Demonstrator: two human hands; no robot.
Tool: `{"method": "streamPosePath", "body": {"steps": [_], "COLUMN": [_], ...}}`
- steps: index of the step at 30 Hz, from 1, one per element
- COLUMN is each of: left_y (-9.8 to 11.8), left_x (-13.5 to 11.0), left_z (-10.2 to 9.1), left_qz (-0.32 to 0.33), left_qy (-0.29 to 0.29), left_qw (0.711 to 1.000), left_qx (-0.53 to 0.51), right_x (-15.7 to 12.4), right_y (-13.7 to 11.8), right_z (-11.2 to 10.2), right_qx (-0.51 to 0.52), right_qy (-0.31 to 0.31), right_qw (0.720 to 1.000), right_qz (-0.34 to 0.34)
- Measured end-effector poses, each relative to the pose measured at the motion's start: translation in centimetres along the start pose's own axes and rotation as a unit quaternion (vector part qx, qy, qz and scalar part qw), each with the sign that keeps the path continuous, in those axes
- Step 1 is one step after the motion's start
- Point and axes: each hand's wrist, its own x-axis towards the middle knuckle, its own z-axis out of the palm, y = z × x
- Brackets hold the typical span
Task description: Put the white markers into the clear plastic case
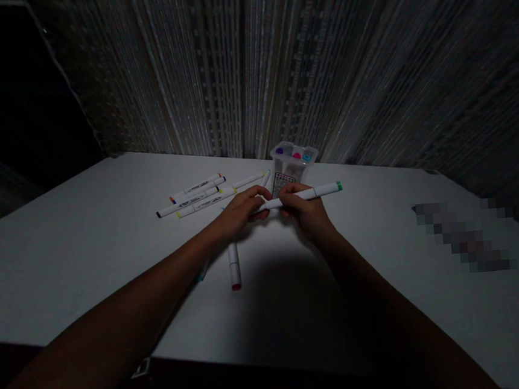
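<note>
A white marker with a green end (327, 189) is held nearly level above the table. My right hand (305, 210) grips it near the middle, with the green end pointing right. The fingers of my left hand (242, 209) close round the marker's other end; just how they pinch it is partly hidden. Behind my hands stands a clear plastic case (290, 166) with purple, pink and blue marker ends showing inside. Below my left hand lies a white marker with a red end (234, 269). A blue-ended marker (202, 275) is partly covered by my left forearm.
Several white markers (201, 204) with yellow, orange and dark ends lie left of the case on the white table (109, 244). A blurred-out object (465, 237) is at the right. A striped curtain (230, 70) hangs along the table's back edge.
</note>
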Motion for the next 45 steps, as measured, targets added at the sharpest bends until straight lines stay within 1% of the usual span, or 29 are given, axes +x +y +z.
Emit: {"method": "streamPosePath", "body": {"steps": [2,6,8,10,14,17,21,25,27,29,31,33,35,37,39,42,45], "left_y": [0.1,0.5,0.5,0.4,-0.3,-0.7,-0.9,-0.7,-0.5,-0.3,-0.4,-0.6,-1.0,-1.3,-1.5,-1.5,-1.5], "left_x": [0.0,-0.1,-0.2,-0.2,0.2,0.5,0.6,0.5,0.4,0.4,0.5,0.7,1.0,1.3,1.4,1.5,1.5], "left_z": [0.0,0.2,0.2,0.1,-0.5,-0.9,-1.0,-0.8,-0.6,-0.6,-0.7,-1.0,-1.5,-2.1,-2.5,-2.8,-2.8], "left_qz": [-0.002,0.014,0.018,0.021,0.038,0.055,0.068,0.051,0.045,0.048,0.06,0.073,0.088,0.105,0.121,0.13,0.124], "left_qy": [0.008,0.039,0.043,0.038,0.022,0.031,0.022,0.006,0.015,0.03,0.041,0.051,0.079,0.116,0.145,0.161,0.161], "left_qw": [1.0,0.999,0.998,0.998,0.998,0.996,0.993,0.993,0.994,0.995,0.995,0.993,0.988,0.982,0.976,0.974,0.975], "left_qx": [0.0,-0.021,-0.029,-0.036,-0.048,-0.068,-0.091,-0.102,-0.096,-0.082,-0.073,-0.079,-0.096,-0.105,-0.104,-0.095,-0.086], "right_x": [0.0,0.0,0.0,0.1,0.3,0.4,0.2,0.1,0.1,0.1,0.3,0.5,0.7,0.7,0.6,0.4,0.3], "right_y": [0.0,0.0,0.0,0.1,-0.1,-0.2,-0.3,-0.3,-0.3,-0.2,-0.1,-0.1,-0.1,0.0,0.3,1.2,2.3], "right_z": [-0.1,0.0,0.0,0.0,-0.2,-0.3,-0.5,-0.7,-0.7,-0.8,-0.8,-0.9,-1.0,-1.0,-0.9,-0.6,-0.3], "right_qx": [-0.006,-0.021,-0.014,-0.001,0.059,0.088,0.087,0.066,0.054,0.047,0.055,0.077,0.091,0.075,0.036,-0.035,-0.118], "right_qy": [-0.004,-0.055,-0.058,-0.041,0.019,0.029,0.008,-0.039,-0.058,-0.062,-0.037,0.009,0.047,0.049,0.014,-0.045,-0.042], "right_qw": [1.0,0.998,0.998,0.999,0.998,0.995,0.996,0.996,0.996,0.996,0.997,0.997,0.995,0.995,0.995,0.99,0.983], "right_qz": [0.003,0.022,0.026,0.026,0.024,0.026,0.032,0.038,0.047,0.054,0.045,0.018,0.008,0.04,0.088,0.127,0.137]}}
